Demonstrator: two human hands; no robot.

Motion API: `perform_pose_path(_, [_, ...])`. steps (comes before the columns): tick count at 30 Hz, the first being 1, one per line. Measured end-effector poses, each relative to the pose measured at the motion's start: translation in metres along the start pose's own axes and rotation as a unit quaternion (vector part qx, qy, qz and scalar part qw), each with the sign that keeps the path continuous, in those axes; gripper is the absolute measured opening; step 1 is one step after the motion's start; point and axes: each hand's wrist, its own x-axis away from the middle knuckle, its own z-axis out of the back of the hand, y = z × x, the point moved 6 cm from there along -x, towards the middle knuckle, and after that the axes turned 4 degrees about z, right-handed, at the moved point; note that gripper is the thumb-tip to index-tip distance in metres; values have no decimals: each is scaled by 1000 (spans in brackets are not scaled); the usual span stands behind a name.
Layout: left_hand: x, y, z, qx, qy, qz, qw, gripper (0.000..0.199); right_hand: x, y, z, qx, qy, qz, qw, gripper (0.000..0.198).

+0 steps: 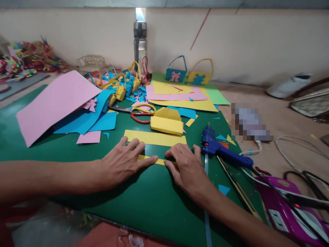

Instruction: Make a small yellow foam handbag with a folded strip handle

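A narrow yellow paper strip [160, 161] lies on the green board [144, 202] between my two hands. My left hand [125, 157] rests on the strip's left part, fingers stretched out and the thumb reaching along it. Over the right end, my right hand [186, 163] has its fingers bent, with thumb and forefinger at the paper; its palm hides that end. Just beyond lies a wider yellow paper piece [156, 138], close to the fingertips of both hands. Behind that sit a folded yellow paper box [166, 124] and scissors [141, 113] with red and yellow handles.
On the right are a blue glue gun [216, 145], a box cutter [233, 178] and a magenta power strip [282, 195] with cables. Pink sheets [56, 103] and blue sheets [84, 121] lie left. Small paper bags [176, 73] stand by the wall near a flashlight [140, 41].
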Motion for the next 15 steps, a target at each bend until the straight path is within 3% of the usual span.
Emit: perform_pose_path(15, [67,-38,-19,44,73,112,990,50,-1,0,1,-8,-2,4,1000,5])
